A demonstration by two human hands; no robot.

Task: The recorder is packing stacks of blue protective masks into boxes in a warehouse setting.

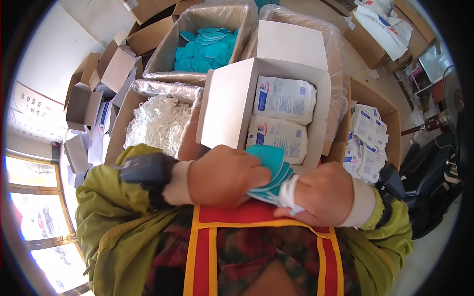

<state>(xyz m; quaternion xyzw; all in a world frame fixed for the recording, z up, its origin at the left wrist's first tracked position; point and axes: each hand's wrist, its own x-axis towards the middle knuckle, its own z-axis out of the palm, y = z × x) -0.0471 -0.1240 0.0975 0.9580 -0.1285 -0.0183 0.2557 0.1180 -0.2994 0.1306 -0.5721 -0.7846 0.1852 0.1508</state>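
In front of my chest I hold a small stack of teal folded face masks (269, 160), fanned slightly apart. My left hand (224, 175) is closed on the stack's left side, with the thumb and fingers bent over its edge. White bands, which look like elastic straps (288, 191), gather at the stack's right end. The closed fingers of my right hand (326, 195) grip these straps, partly wrapped by them. Just beyond stands an open white box (318, 143) with two printed white packs (285, 99) in it. My palms' inner sides are hidden.
A lined carton (160, 59) of teal masks stands at the back. Nearer left, another carton (118, 135) holds a heap of white elastic straps (160, 123). To the right is a carton (392, 111) with several white packs. Empty opened boxes (84, 106) pile up far left. A black seat (429, 182) stands at right.
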